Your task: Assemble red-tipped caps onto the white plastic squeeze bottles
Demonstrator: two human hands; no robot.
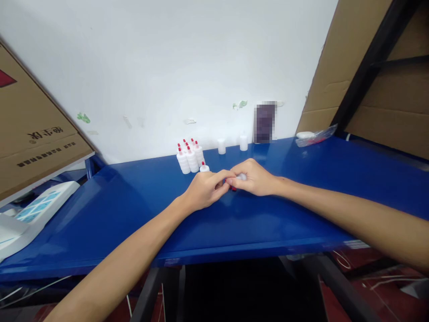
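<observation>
My left hand and my right hand meet over the middle of the blue table. A small white plastic bottle shows partly between the fingers of my right hand, closed around it. My left thumb and fingertips are pinched together at its left end; what they grip is hidden. Small red tips lie just under the fingertips. Right behind my left hand stands a white squeeze bottle with a red tip, its lower part covered by the hand.
Several white bottles with red tips stand grouped at the back. Two white bottles without red tips, one left and one right, stand near the wall. A plastic bag lies back right; a white device sits left, below a cardboard box.
</observation>
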